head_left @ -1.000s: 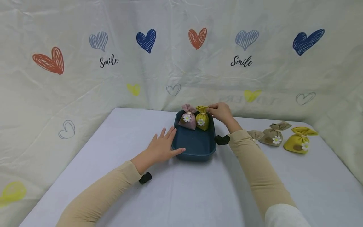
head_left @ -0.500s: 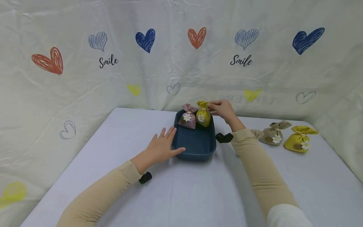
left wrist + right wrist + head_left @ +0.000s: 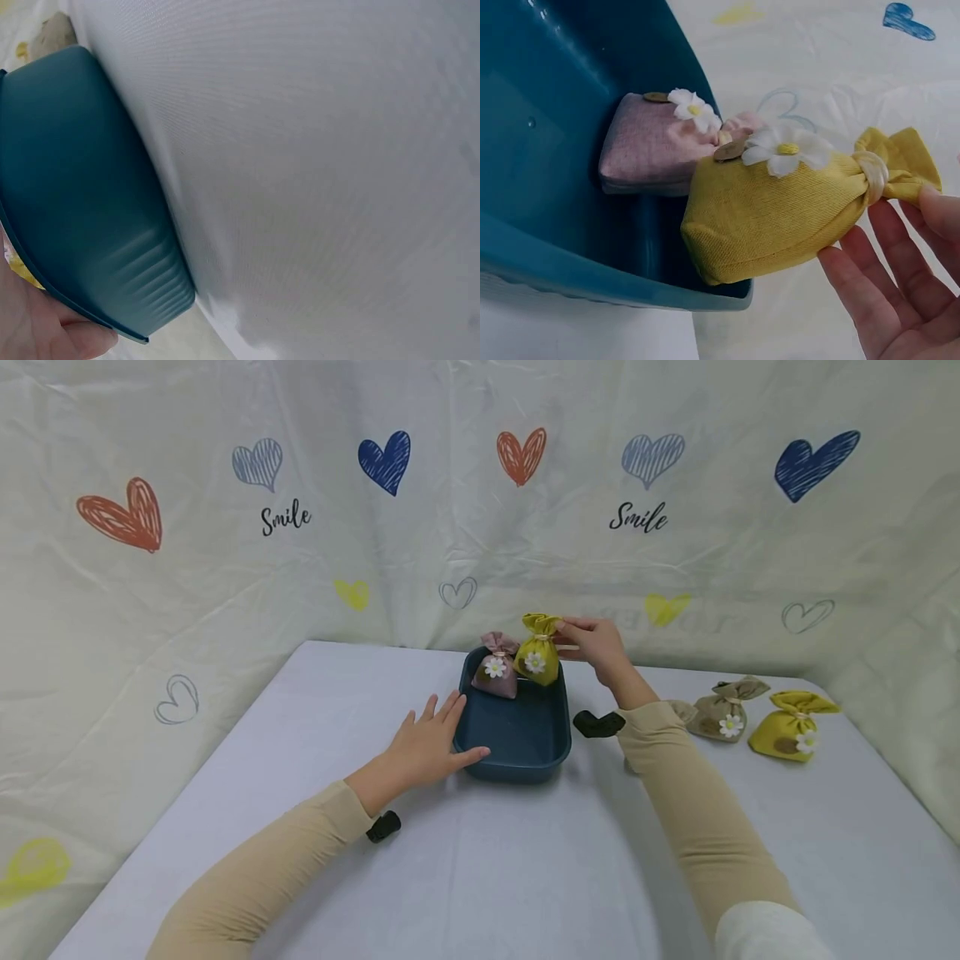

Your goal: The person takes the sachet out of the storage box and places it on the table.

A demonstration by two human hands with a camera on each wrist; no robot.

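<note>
My right hand point(image 3: 596, 647) pinches the gathered neck of a yellow cloth sachet point(image 3: 765, 217) with a white daisy on its front. The sachet is raised at the far right corner of a dark teal plastic basin point(image 3: 513, 735). Inside the basin, against its far wall, a pink sachet point(image 3: 495, 675) with a daisy leans upright, just left of the yellow one. My left hand point(image 3: 423, 752) rests on the basin's left rim with fingers spread. In the left wrist view, part of that hand point(image 3: 45, 330) shows at the rim.
To the right on the white table point(image 3: 450, 877) lie a beige sachet point(image 3: 720, 717) and another yellow sachet point(image 3: 791, 735). One more beige sachet point(image 3: 682, 710) is mostly hidden behind my right sleeve. A white cloth backdrop point(image 3: 555, 543) printed with hearts hangs behind the table.
My right hand has lifted the yellow sachet up from inside the basin, and slightly to the right. My left hand and the pink sachet have stayed in place.
</note>
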